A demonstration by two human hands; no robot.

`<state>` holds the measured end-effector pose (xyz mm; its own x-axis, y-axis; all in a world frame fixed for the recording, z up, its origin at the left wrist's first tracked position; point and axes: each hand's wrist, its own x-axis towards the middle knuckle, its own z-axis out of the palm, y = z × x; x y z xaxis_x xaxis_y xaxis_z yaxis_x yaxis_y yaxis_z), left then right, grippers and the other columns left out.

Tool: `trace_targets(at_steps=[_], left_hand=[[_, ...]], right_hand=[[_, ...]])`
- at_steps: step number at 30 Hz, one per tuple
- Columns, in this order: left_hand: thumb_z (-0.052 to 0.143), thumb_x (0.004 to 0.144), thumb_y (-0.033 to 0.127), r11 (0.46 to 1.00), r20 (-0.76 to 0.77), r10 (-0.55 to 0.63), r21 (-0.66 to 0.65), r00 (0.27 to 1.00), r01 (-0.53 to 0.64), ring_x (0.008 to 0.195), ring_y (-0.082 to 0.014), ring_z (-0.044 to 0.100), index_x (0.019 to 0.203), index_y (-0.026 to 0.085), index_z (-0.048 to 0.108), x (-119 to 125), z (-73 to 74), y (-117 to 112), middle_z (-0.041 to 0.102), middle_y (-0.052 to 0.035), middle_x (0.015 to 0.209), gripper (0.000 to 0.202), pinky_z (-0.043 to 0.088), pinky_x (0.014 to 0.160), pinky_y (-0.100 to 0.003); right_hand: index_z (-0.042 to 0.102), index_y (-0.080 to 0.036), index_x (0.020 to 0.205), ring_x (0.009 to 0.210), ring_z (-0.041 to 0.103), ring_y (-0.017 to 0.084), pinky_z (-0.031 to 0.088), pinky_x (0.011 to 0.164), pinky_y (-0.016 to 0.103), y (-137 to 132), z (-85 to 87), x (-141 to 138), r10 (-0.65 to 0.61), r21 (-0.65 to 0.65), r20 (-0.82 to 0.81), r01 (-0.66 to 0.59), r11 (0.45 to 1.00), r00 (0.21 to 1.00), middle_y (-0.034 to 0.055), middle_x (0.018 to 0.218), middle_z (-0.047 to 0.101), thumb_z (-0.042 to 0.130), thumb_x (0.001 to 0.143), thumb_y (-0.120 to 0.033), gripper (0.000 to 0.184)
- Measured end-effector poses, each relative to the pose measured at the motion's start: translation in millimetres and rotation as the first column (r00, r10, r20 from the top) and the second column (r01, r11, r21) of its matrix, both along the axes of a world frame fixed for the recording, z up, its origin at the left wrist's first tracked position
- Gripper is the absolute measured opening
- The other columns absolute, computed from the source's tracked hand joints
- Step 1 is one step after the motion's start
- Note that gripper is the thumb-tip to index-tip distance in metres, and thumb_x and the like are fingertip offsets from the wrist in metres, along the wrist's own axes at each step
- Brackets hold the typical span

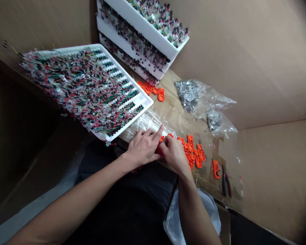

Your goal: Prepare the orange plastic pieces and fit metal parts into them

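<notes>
My left hand (143, 147) rests at the table's front edge, with an orange plastic part (160, 147) between its thumb and its stretched index finger. Right beside it, my right hand (173, 152) has its fingers curled down in a pinch over the same part. Its fingertips are hidden, so I cannot tell what else they hold. Several more orange plastic parts (190, 143) lie in a loose cluster just right of my right hand. Farther right is a single orange part (216, 169) with a dark round piece on it, next to dark-red-handled pliers (228, 185).
A white tray (126, 76) full of wired connectors leans over the left side. Behind it stand stacked white trays (173, 51) with similar wires. Orange parts (161, 95) lie below the stack. Clear bags of small metal pieces (188, 93) sit along the back cardboard wall (244, 61).
</notes>
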<state>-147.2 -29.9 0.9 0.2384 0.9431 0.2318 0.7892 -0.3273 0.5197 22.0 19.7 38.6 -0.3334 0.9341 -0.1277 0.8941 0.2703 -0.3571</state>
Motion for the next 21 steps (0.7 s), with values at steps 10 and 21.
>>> trace_targets(at_steps=[10,21], left_hand=[[0.075,0.091,0.048,0.999,-0.004,0.018,0.032,1.000,-0.018,0.130,-0.0309,0.058,0.170,0.014,-0.013,1,-2.5,0,0.067,-0.0156,0.137,0.124,0.037,0.101,-0.044],[0.078,0.091,0.058,0.999,0.007,0.034,0.027,0.999,-0.034,0.132,-0.0307,0.057,0.170,0.016,-0.017,3,-4.3,-1,0.069,-0.0135,0.139,0.130,0.037,0.103,-0.045]], right_hand=[[0.061,-0.018,0.089,0.067,0.055,0.021,0.027,0.064,0.035,-8,0.4,-15,0.132,0.108,0.299,-0.172,0.979,0.945,0.0089,0.080,0.069,0.049,0.105,-0.021,0.020],[0.075,-0.019,0.094,0.075,0.062,0.019,0.046,0.071,0.031,1,5.1,19,0.036,-0.131,-0.359,-0.089,0.987,0.933,0.0021,0.083,0.071,0.054,0.098,-0.022,0.021]])
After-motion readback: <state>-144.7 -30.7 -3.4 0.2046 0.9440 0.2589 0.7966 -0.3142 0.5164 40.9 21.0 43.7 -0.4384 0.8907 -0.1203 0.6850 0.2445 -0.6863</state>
